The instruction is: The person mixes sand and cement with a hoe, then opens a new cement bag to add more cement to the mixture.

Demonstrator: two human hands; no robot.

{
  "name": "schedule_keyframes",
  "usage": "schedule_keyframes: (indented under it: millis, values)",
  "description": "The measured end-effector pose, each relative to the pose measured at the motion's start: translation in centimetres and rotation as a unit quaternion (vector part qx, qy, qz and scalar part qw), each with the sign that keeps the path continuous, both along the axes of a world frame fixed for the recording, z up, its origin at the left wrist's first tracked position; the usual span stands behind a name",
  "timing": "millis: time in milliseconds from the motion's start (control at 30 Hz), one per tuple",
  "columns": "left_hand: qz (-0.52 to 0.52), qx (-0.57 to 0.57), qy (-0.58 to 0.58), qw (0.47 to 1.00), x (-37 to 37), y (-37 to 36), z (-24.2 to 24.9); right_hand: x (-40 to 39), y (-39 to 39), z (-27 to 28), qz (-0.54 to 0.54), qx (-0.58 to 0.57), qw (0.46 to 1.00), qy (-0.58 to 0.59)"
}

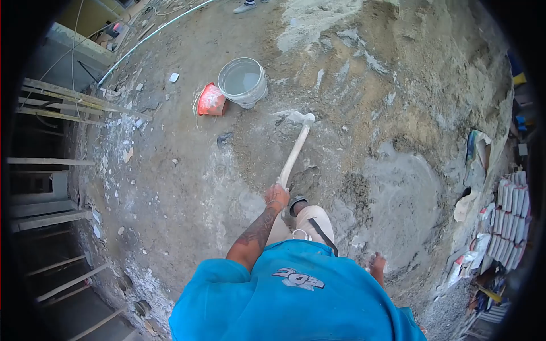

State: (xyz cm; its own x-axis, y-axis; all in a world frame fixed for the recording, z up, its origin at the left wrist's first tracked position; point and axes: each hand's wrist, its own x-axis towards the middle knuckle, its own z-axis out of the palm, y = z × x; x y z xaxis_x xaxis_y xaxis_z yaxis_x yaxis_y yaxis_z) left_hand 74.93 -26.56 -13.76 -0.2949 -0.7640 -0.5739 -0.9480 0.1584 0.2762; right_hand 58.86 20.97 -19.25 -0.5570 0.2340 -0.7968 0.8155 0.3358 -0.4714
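My left hand [276, 194] is wrapped around the near end of a hoe's pale wooden handle. Away from me stretches the hoe [295, 152], its cement-caked head resting on the wet, grey-brown ground. Beyond that head stands a whitish bucket [244, 85] with greyish water in it. A smaller orange-red bucket [212, 101] leans on its side against it. My right hand [377, 263] hangs low at my right side, holding nothing, its fingers loosely apart and partly visible.
Smeared grey mortar [406, 199] covers the ground to the right. Stacked bags [511, 219] line the far right edge. Wooden beams [51, 162] span a dark opening at left. A pale hose [153, 37] runs across the upper left, and another person's shoe [244, 8] shows at the top.
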Motion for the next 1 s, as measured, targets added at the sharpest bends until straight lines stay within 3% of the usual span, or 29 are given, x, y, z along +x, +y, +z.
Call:
schedule_keyframes:
  millis: [167, 267, 300, 367, 433, 500, 533, 600, 667, 733, 800, 867, 1000]
  values:
    - [0.024, -0.011, 0.023, 0.999, 0.7, 1.9, -1.5, 2.0, 2.1, 0.6, 0.041, -0.006, 0.999, 0.009]
    - [0.037, 0.016, 0.019, 0.999, -0.4, 0.5, -0.5, 3.7, 0.0, 5.3, 0.027, 0.037, 0.999, -0.017]
    - [0.03, 0.031, -0.017, 0.999, -0.8, -0.1, -0.1, 4.7, 6.3, -2.2, 0.19, 0.099, 0.976, -0.032]
    - [0.017, 0.046, -0.05, 0.998, -1.9, -1.1, 0.3, 6.2, 18.1, -16.2, 0.496, 0.254, 0.83, -0.023]
    - [0.057, 0.013, -0.038, 0.998, -2.8, -2.2, 0.8, 4.0, 13.4, -10.9, 0.4, 0.225, 0.888, -0.044]
    - [0.056, 0.013, -0.062, 0.996, -3.3, -3.3, 1.2, 0.5, 8.0, -4.5, 0.179, 0.097, 0.978, -0.043]
    - [0.069, 0.012, -0.074, 0.995, -3.9, -3.5, 1.3, -1.3, 5.5, -1.5, 0.068, 0.037, 0.996, -0.042]
    - [0.061, 0.028, -0.09, 0.994, -4.6, -4.3, 0.8, -4.4, 3.4, 1.9, -0.017, 0.002, 0.999, -0.036]
    - [0.071, 0.041, -0.102, 0.991, -4.1, -4.1, 0.4, -8.1, 3.6, 2.0, -0.002, 0.018, 0.999, -0.029]
    - [0.093, -0.025, -0.123, 0.988, -4.4, -2.9, 0.3, -12.0, 1.4, 2.7, 0.034, 0.029, 0.999, -0.015]
    - [0.119, 0.032, -0.116, 0.986, -4.7, -2.0, 1.0, -15.2, -0.4, 4.6, 0.022, 0.025, 0.998, 0.048]
    - [0.157, 0.05, -0.113, 0.98, -5.0, -0.4, 2.7, -17.9, -0.8, 4.6, 0.072, 0.026, 0.997, 0.032]
    - [0.205, 0.085, -0.085, 0.971, -3.5, 2.6, -0.6, -21.4, -4.1, 5.8, 0.188, 0.05, 0.981, -0.022]
